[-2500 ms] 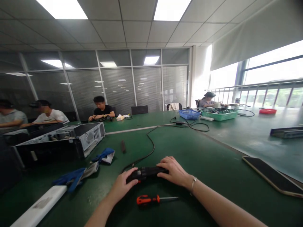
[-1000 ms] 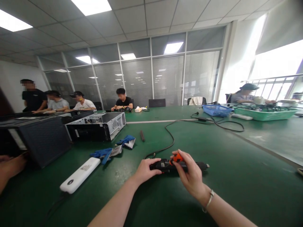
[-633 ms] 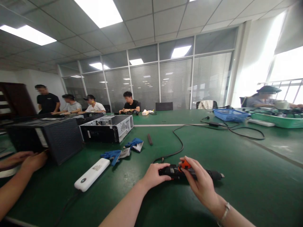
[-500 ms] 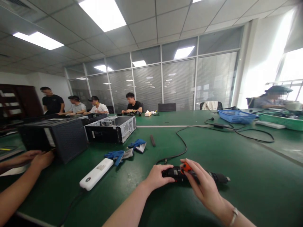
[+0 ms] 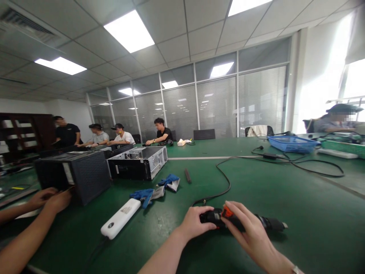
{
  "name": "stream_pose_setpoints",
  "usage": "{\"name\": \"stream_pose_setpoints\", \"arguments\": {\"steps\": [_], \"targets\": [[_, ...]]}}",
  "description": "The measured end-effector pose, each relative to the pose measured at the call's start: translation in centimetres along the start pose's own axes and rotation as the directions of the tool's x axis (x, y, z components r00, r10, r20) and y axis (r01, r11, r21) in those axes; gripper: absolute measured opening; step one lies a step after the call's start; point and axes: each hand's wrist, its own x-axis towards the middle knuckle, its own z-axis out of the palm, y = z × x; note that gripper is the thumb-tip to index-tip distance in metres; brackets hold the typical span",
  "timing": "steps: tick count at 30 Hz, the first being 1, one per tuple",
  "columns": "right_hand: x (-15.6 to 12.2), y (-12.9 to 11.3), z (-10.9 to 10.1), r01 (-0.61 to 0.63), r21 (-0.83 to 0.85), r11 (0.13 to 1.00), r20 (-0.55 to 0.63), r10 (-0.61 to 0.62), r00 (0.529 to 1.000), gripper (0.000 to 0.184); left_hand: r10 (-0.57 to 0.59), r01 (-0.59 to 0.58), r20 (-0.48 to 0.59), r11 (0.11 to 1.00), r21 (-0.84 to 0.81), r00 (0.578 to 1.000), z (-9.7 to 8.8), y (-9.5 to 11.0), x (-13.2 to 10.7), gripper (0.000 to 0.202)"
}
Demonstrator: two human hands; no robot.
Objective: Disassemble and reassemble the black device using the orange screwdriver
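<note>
A black rod-shaped power tool point(image 5: 268, 223) lies on the green table point(image 5: 299, 205), its metal tip pointing right. My left hand point(image 5: 195, 223) is closed round its left end. My right hand point(image 5: 251, 236) is closed on a small screwdriver with an orange and black handle point(image 5: 227, 211), held against the top of the tool's middle. A black cable point(image 5: 225, 180) runs from near the tool's left end toward the far side of the table.
A white power strip point(image 5: 121, 218) and blue gloves point(image 5: 154, 189) lie to the left. Two open computer cases point(image 5: 137, 163) stand beyond them. A co-worker's hands point(image 5: 49, 198) touch the nearer case. Other people sit far back; blue and green baskets point(image 5: 288, 143) stand at right.
The orange screwdriver lay on the table earlier; my right hand picked it up and holds it on the tool. My view has swung left and upward, bringing the co-worker's hands into sight.
</note>
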Motion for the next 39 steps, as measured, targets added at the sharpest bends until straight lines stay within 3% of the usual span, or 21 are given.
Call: {"name": "stream_pose_setpoints", "arguments": {"steps": [7, 13, 21, 26, 33, 39], "targets": [[-0.25, 0.06, 0.06, -0.082, -0.043, 0.996, -0.019, 0.081, 0.997, 0.053, -0.01, 0.01, -0.013, 1.0, 0.006, 1.0, -0.01, 0.08, 0.03, 0.052], [-0.1, 0.1, -0.04, 0.028, -0.036, 0.999, -0.037, -0.029, 0.999, 0.05, 0.01, -0.01, -0.005, 1.0, -0.011, 1.0, 0.04, -0.01, -0.08, 0.053], [-0.41, 0.13, 0.21, -0.013, -0.056, 0.998, -0.041, 0.011, 0.999, 0.054, 0.006, -0.006, 0.002, 1.0, 0.001, 1.0, -0.05, 0.21, -0.11, 0.053], [-0.16, 0.2, 0.01, 0.0, -0.055, 0.998, -0.053, -0.003, 0.999, 0.047, 0.024, -0.024, -0.009, 1.0, -0.01, 1.0, -0.03, 0.17, -0.15, 0.053], [-0.22, -0.17, -0.29, -0.064, -0.04, 0.997, -0.034, 0.063, 0.997, 0.057, 0.02, -0.02, -0.003, 1.0, -0.004, 1.0, 0.08, 0.13, 0.09, 0.051], [0.0, -0.08, -0.31, -0.042, -0.081, 0.996, -0.059, 0.037, 0.998, 0.047, 0.029, -0.029, -0.004, 0.999, -0.025, 1.0, 0.1, -0.17, 0.26, 0.052]]}}
